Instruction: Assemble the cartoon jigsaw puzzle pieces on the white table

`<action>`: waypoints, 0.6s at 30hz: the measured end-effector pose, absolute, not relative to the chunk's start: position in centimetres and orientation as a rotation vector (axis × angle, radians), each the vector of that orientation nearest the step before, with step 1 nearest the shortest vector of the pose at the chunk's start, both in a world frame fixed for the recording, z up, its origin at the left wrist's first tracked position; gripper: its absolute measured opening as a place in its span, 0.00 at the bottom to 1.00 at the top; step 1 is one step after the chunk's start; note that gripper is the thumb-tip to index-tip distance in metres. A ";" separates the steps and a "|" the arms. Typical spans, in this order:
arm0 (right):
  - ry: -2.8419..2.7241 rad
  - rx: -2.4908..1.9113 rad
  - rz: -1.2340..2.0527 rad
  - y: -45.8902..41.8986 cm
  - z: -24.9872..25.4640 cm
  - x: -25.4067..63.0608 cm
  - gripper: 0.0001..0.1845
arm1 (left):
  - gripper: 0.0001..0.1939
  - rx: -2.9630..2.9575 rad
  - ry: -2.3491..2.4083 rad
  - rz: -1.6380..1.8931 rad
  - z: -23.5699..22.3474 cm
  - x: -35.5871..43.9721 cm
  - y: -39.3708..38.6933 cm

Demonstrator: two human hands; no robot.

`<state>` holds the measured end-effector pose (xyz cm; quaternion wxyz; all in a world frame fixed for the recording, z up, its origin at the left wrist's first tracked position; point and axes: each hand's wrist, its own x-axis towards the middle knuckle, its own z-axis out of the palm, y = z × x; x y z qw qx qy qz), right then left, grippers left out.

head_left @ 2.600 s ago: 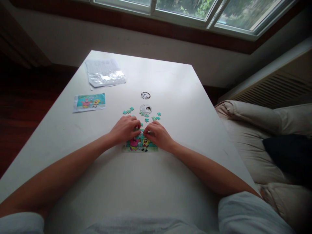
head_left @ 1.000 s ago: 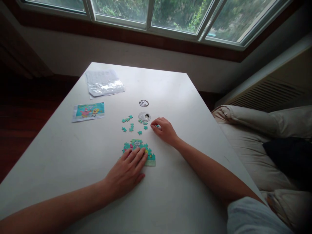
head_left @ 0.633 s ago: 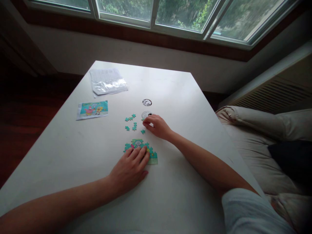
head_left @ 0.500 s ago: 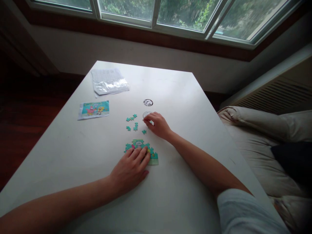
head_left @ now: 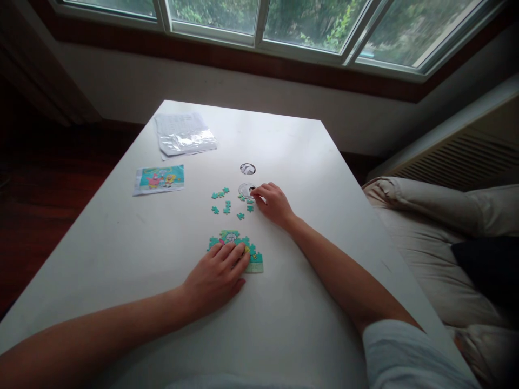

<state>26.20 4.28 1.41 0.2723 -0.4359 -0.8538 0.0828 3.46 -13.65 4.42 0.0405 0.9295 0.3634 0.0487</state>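
My left hand [head_left: 219, 270] lies flat, fingers stretched out, on a partly joined jigsaw puzzle [head_left: 255, 266] in green and turquoise, hiding its middle and lower left. Farther up the table, my right hand [head_left: 274, 204] has thumb and fingertips pinched together at the right edge of a round marking [head_left: 245, 189]. Whether anything small is between those fingertips cannot be made out. Just below and left of them are loose turquoise pieces [head_left: 250, 208]. More puzzle pieces lie leftward, among them a joined strip [head_left: 220, 194], a small cluster [head_left: 227, 208] and single pieces [head_left: 240, 216].
A printed cartoon picture sheet [head_left: 159, 180] is on the left of the white table [head_left: 133, 254]. Behind it rests a clear plastic sleeve with papers [head_left: 185, 134]. A second round marking [head_left: 247, 169] is beyond the first. A cushioned seat [head_left: 421, 243] stands along the right.
My right hand has moved slightly right, uncovering the round marking and several loose pieces below it. My left hand stays on the puzzle. The view has shifted slightly.
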 end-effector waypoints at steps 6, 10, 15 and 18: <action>-2.338 -1.169 0.193 3.8 1.5 26.0 0.09 | 0.22 2.845 1.081 0.190 4.8 3.3 -13.1; -2.359 -1.170 0.196 3.7 1.7 25.8 0.09 | 0.21 2.841 1.069 0.213 4.9 3.3 -12.7; -2.311 -1.230 0.189 4.1 2.2 26.4 0.09 | 0.20 2.843 1.088 0.207 5.1 3.2 -12.7; -2.290 -1.319 0.186 4.4 2.9 27.1 0.10 | 0.19 2.826 1.107 0.204 5.1 3.0 -12.7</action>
